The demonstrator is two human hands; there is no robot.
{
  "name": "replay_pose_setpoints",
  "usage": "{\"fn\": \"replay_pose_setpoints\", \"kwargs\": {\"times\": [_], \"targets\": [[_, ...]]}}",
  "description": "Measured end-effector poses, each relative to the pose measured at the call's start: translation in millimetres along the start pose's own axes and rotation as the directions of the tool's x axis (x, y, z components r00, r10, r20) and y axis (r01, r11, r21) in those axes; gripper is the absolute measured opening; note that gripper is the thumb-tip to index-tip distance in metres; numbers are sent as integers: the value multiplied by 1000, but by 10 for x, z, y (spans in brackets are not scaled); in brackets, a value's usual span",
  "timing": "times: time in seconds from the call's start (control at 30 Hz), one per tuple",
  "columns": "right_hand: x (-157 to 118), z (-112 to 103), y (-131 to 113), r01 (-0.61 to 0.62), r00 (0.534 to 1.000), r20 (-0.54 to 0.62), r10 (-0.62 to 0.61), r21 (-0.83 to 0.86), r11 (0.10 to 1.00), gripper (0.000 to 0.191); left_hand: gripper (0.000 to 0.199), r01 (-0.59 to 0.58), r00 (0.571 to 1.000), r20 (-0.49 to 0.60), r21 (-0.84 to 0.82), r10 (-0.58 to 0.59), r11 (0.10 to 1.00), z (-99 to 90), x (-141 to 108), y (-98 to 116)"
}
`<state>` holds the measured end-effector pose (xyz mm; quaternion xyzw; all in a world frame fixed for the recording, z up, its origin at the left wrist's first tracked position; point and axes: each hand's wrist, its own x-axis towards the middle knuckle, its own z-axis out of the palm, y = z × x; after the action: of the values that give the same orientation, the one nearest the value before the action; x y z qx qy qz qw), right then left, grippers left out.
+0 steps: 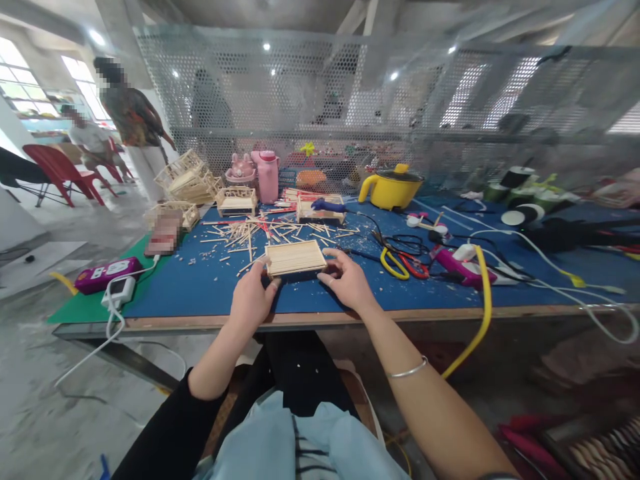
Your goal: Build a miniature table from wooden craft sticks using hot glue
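Between my hands is a small rectangular tray-like piece made of thin wooden sticks (296, 259), just above the blue table mat. My left hand (253, 293) grips its left end, thumb in front. The right end is pinched by my right hand (349, 279), fingers bent around the corner. Behind it lies a scatter of loose wooden sticks (245, 232), some with red parts. A blue-handled glue gun (327, 206) rests on another stick-built piece (305, 212). Further left stands a stick piece with a railing (237, 201).
Several stick pieces are stacked (187, 177) at the back left. A pink bottle (267, 175) and a yellow pot (395, 189) stand along the mesh screen. Right of my hands lie yellow-and-red-handled tools (403, 263), cables and a purple power strip (463, 267). Another purple strip (107, 275) lies left, near a phone.
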<state>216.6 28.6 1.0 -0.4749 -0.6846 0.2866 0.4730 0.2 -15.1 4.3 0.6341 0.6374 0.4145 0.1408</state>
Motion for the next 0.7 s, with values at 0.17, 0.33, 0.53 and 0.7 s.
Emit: {"fn": "replay_pose_setpoints", "kwargs": {"times": [0.17, 0.33, 0.53, 0.7], "targets": [[172, -45, 18, -208, 974, 142, 176, 261, 942, 71, 92, 131, 989, 120, -381, -91, 915, -99, 59, -25], [60, 2, -124, -186, 962, -159, 222, 218, 958, 62, 108, 169, 972, 227, -472, -66, 865, -173, 87, -58], [-419, 296, -478, -444, 809, 211, 549, 831, 335, 15, 77, 405, 913, 234, -612, -334, 679, -96, 329, -11], [-279, 483, -634, -550, 732, 416, 540, 828, 108, 13, 49, 528, 849, 353, -599, -393, 602, -114, 563, 131]]}}
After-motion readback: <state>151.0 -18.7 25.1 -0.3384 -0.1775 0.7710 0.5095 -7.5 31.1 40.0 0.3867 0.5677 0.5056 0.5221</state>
